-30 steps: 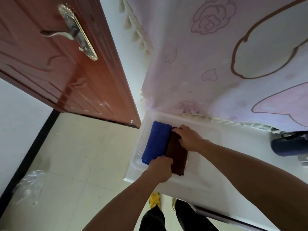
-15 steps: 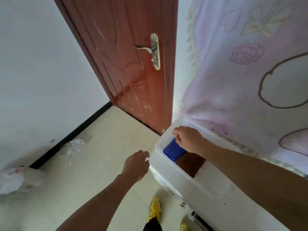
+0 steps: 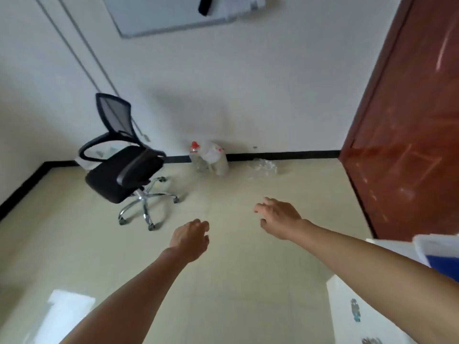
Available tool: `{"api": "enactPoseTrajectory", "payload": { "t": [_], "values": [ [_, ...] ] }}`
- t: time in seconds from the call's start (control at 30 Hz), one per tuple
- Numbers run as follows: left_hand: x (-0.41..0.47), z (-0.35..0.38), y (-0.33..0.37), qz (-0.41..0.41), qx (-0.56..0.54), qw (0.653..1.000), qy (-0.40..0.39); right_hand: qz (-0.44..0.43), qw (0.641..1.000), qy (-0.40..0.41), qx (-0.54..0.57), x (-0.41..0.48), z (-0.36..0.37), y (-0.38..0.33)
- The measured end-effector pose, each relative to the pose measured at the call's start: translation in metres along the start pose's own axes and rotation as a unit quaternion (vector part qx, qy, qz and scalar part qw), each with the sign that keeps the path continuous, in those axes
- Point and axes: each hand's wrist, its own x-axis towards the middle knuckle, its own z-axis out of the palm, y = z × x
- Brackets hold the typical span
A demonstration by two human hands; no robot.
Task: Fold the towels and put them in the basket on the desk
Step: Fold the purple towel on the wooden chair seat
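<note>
The chair (image 3: 116,180) is black, the door (image 3: 407,135) reddish-brown. The floor (image 3: 236,281) is pale beige, the wall (image 3: 223,83) white with a black skirting (image 3: 285,155), the towel (image 3: 447,265) blue.

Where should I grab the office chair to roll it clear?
Grip the near armrest of the office chair, coming from the right of the view. It sits on the side facing you, while the mesh backrest leans away toward the wall. Probably use the left hand, empty and nearer.

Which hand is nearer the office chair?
The left hand, open, is closer to the office chair; the right hand, also open, is nearer the wooden door.
</note>
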Motion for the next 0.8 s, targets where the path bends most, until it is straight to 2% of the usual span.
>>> {"api": "enactPoseTrajectory", "payload": {
  "t": [0.23, 0.43, 0.53, 0.8],
  "values": [
    [-0.135, 0.012, -0.208, -0.173, -0.027, 0.984, 0.013, -0.161, 0.986, -0.019, -0.027, 0.088, 0.029, -0.236],
    [-0.253, 0.020, -0.362, -0.305, -0.050, 0.951, 0.028, -0.304, 0.950, -0.041, -0.050, 0.122, 0.064, -0.449],
    [-0.290, 0.027, -0.413, -0.358, -0.071, 0.930, 0.033, -0.365, 0.927, -0.040, -0.072, 0.141, 0.074, -0.522],
    [-0.332, 0.052, -0.542, -0.447, -0.116, 0.885, 0.055, -0.455, 0.882, -0.067, -0.103, 0.228, 0.112, -0.685]
  ]
}}
